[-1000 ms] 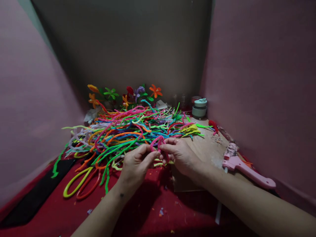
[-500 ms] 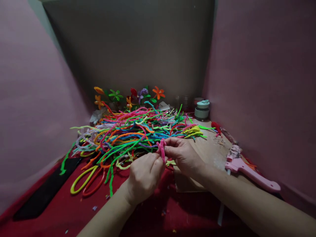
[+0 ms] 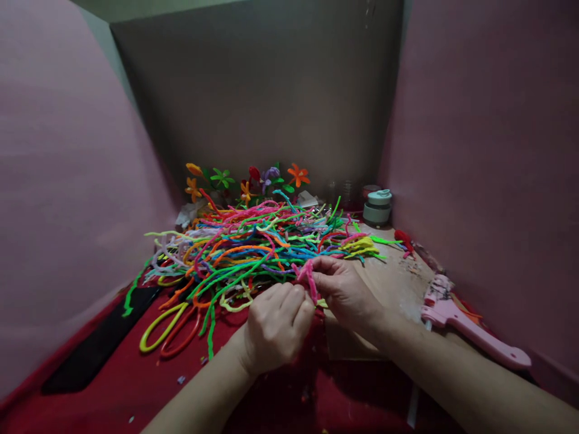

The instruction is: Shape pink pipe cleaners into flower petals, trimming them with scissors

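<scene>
A pink pipe cleaner (image 3: 309,281), bent into loops, is held between my two hands in front of the pile. My left hand (image 3: 281,325) is closed, its thumb and curled fingers gripping the lower end. With thumb and forefinger, my right hand (image 3: 341,289) pinches the pink piece from the right side. Part of the pipe cleaner is hidden behind the fingers. Just beyond both hands spreads a tangled heap of colourful pipe cleaners (image 3: 244,241).
Scissors with yellow and red handles (image 3: 163,331) lie left of my hands. On the right, a pink glue gun (image 3: 474,334) rests by a cardboard sheet (image 3: 393,277). Pipe-cleaner flowers (image 3: 298,175) and a pale green-lidded cup (image 3: 377,208) stand behind. A black strip (image 3: 97,343) lies left.
The view has shifted, so everything sits slightly further right and lower. The pink pipe cleaner's loops look more spread apart, and both hands keep hold of it.
</scene>
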A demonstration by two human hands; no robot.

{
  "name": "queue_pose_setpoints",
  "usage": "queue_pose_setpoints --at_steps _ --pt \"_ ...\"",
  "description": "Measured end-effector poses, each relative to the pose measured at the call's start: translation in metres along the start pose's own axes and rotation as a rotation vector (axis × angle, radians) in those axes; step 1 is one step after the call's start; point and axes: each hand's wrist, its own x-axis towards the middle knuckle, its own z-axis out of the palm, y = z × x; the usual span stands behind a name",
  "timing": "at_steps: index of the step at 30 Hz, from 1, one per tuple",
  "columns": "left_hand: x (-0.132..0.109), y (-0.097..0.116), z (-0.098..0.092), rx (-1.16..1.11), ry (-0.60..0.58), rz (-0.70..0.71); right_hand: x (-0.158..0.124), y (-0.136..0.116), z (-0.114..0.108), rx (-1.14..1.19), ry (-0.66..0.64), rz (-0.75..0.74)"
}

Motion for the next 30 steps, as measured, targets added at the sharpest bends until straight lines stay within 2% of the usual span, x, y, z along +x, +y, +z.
queue_pose_setpoints --at_steps 3,5,8,10,14,18,21,24,30 --pt "0.000 -0.007 0.001 -0.086 -0.042 -0.085 0.001 -0.001 -0.002 0.009 -0.027 -0.024" --pt "-0.001 -0.014 0.000 -0.250 -0.068 -0.202 0.002 -0.001 -0.003 0.027 -0.038 -0.026" --pt "-0.001 -0.022 -0.002 -0.488 -0.022 -0.464 0.004 0.000 -0.004 0.047 -0.059 -0.003" --pt "0.000 -0.025 -0.001 -0.532 0.013 -0.559 0.003 0.001 -0.004 0.070 -0.107 0.038" --pt "0.000 -0.030 0.005 -0.560 -0.043 -0.479 0.001 0.001 -0.005 0.124 -0.152 0.195" --pt "-0.005 -0.034 0.010 -0.580 -0.243 -0.477 0.002 0.000 -0.009 0.159 -0.141 0.303" --pt "-0.009 -0.037 0.012 -0.518 -0.401 -0.522 0.004 0.002 -0.011 0.184 -0.133 0.330" --pt "-0.010 -0.037 0.015 -0.475 -0.510 -0.556 0.005 0.004 -0.012 0.201 -0.102 0.341" --pt "-0.013 -0.036 0.013 -0.644 -0.671 -0.619 0.007 0.003 -0.013 0.184 0.023 0.356"
